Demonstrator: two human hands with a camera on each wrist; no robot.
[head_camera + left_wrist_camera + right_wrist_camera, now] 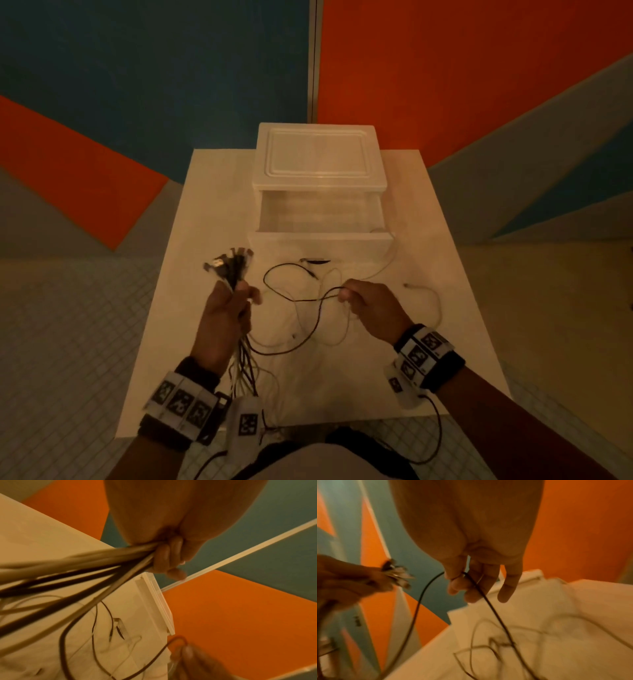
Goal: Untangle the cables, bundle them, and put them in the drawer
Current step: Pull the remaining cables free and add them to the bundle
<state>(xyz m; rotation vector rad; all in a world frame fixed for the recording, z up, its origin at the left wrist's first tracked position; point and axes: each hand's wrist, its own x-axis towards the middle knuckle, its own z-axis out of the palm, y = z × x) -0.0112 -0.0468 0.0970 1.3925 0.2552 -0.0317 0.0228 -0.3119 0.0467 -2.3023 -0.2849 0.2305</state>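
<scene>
Two hands (222, 318) (370, 308), many cables (301, 299), one drawer (322, 240)

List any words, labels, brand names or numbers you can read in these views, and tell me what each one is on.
No readable text in any view.
Wristbands on the left wrist and right wrist: square black-and-white marker patterns only, no letters or digits.
Drawer unit: plain white, no label or brand visible.
Cable plugs above the left hand: any markings too small and blurred to read.
Dark mark on the wall in the right wrist view: too blurred to read.
</scene>
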